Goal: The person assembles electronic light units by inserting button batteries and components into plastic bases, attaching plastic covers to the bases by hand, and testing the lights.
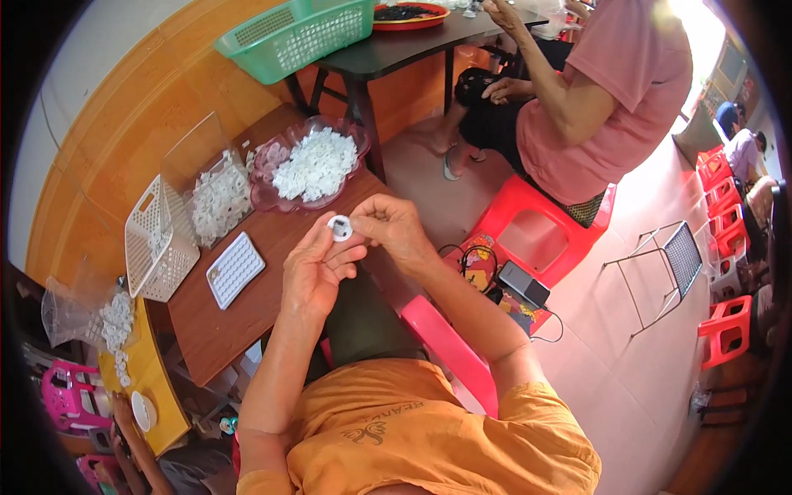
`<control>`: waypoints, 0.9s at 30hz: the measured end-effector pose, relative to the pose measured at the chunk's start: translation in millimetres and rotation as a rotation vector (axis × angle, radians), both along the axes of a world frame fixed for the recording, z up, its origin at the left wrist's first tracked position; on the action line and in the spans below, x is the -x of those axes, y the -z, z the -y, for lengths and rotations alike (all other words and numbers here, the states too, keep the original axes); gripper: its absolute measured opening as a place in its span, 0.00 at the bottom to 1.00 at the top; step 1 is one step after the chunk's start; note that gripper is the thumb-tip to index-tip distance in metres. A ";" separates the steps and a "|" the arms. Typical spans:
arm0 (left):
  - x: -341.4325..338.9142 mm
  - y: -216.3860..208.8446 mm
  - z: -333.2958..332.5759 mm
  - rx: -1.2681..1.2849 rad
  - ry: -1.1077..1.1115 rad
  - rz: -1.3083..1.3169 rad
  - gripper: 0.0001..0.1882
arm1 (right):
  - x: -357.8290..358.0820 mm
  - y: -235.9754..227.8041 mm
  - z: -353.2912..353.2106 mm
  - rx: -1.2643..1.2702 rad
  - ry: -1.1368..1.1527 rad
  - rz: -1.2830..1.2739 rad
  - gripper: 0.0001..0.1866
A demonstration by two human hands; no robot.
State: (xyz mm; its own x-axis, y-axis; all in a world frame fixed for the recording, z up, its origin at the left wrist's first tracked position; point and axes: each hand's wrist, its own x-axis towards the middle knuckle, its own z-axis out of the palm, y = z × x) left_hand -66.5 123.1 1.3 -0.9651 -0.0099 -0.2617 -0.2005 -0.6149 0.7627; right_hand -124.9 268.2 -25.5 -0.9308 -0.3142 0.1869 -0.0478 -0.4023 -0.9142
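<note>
Over the near edge of the brown table (272, 313), my left hand (312, 268) holds a small white plastic ring (332, 223) with a dark middle, thumb against its side and other fingers curled beneath. My right hand (398, 233) is closed in a pinch at the ring's right edge; whatever its fingertips hold is hidden. Beyond my hands, a purple-pink scalloped bowl (262, 196) is heaped with small white pieces (318, 165). Left of it, a clear bin (195, 148) contains more white parts (221, 198). A white tray (235, 271) with rows of round spots lies nearer me.
A cream perforated basket (161, 239) stands at the table's left edge. A green basket (301, 41) sits on a black table. A person in a pink shirt (606, 107) occupies a red stool (536, 231) at right. A black power bank (524, 285) with cables lies nearby.
</note>
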 end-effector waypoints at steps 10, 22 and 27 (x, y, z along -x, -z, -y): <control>-26.5 -1.3 -5.1 0.102 0.062 -0.051 0.20 | -2.3 7.3 -9.5 -0.104 -0.120 -0.103 0.04; -42.3 16.1 13.4 0.173 0.031 0.097 0.19 | -19.8 11.6 0.7 -0.309 -0.183 -0.175 0.03; -48.4 18.2 3.6 0.164 -0.074 0.102 0.17 | -29.3 29.4 9.7 -0.172 -0.168 -0.109 0.03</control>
State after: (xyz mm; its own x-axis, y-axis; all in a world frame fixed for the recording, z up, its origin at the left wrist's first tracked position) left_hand -18.1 119.5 -16.9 -0.9285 -0.1305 -0.3476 -0.2410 -0.5003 0.8316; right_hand -95.5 258.5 -55.0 -0.8403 -0.4983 0.2137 -0.0955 -0.2519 -0.9630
